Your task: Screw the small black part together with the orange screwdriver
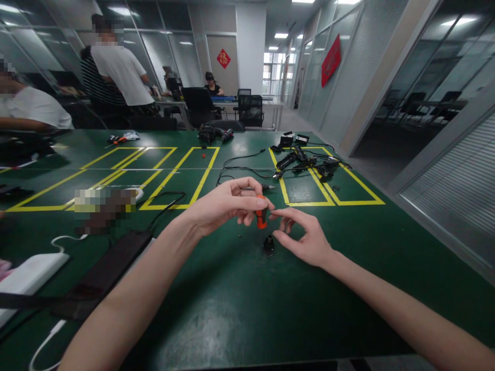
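Note:
My left hand (235, 201) is closed around a short orange-and-black screwdriver (262, 219), its handle hanging nearly upright between thumb and fingers. Just to the right is my right hand (303, 234), thumb and index finger apart, the index fingertip close to the handle; whether it touches I cannot tell. Below both hands a small black round-based part (268, 246) with a narrow neck stands on the green table (240, 304), close to my right thumb. A tiny dark speck lies on the table left of that part. Behind my left fingers a dark pointed tip shows, its body partly hidden.
Black clamps and cables (297, 159) lie at the back right within yellow tape outlines. A coiled black cable bundle (208, 134) sits at the far edge. To the left are a black case (104, 270) and a white power strip (34, 275). Other people are across the room.

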Demonstrator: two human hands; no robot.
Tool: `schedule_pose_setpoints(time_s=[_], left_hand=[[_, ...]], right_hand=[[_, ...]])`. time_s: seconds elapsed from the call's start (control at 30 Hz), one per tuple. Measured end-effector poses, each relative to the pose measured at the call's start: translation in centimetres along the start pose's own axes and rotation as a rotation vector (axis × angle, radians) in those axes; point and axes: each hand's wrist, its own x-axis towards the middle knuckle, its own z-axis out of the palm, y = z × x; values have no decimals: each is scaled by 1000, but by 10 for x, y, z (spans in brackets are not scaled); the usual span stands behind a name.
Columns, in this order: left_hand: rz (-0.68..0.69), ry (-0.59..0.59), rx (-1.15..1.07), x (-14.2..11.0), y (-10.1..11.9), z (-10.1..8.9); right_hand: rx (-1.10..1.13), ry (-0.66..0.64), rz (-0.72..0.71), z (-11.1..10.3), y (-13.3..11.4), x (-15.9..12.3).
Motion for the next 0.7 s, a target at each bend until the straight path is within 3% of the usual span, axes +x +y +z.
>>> schedule_pose_setpoints(time_s=[0.23, 0.37, 0.53, 0.7], left_hand=[[18, 61, 83, 1, -2, 2], [-8, 19, 15, -1, -1, 6], [-15, 62, -92, 0, 0, 15], [90, 264, -165, 16, -33, 8]], right_hand=[[282, 35, 137, 7, -28, 32], [296, 57, 203, 11, -34, 45], [317, 73, 210, 13, -33, 50], [313, 20, 222, 9, -27, 51]])
